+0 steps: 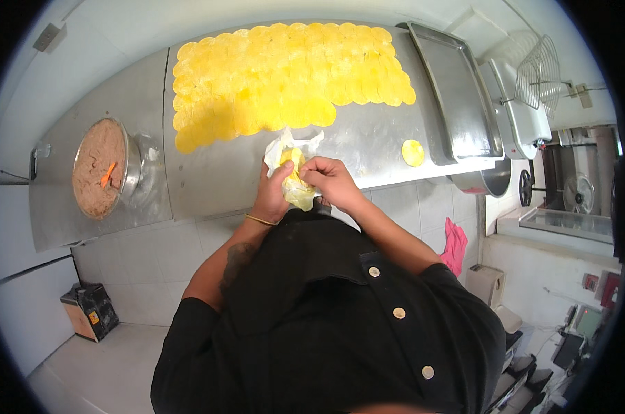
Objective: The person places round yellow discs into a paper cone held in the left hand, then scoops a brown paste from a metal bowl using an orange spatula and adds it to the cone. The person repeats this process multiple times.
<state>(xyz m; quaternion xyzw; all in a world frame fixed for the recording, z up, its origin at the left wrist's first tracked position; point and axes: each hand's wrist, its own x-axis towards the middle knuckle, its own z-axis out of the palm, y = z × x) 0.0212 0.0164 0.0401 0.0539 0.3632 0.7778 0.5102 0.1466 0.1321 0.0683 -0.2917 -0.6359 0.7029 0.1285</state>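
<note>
In front of my body, my left hand [274, 193] grips an open, crumpled plastic wrap [278, 148] with a stack of yellow dough rounds [293, 157] inside. Its thumb presses on the front of the stack. The fingertips of my right hand [330, 181] pinch at the stack's edge; whether they have one round or more cannot be made out. Beyond my hands, overlapping dough rounds [285, 76] cover much of the steel table [219, 169] in rows. A single dough round [413, 153] lies apart, near the table's front edge on the right.
At left stands a large metal bowl [132, 162] of pinkish filling, an orange utensil [108, 174] stuck in it. A metal tray [460, 96] lies on the table's right end, beside a white machine [513, 103] with a wire guard. Below is a metal pot [497, 181]; a pink cloth [454, 247] hangs nearby.
</note>
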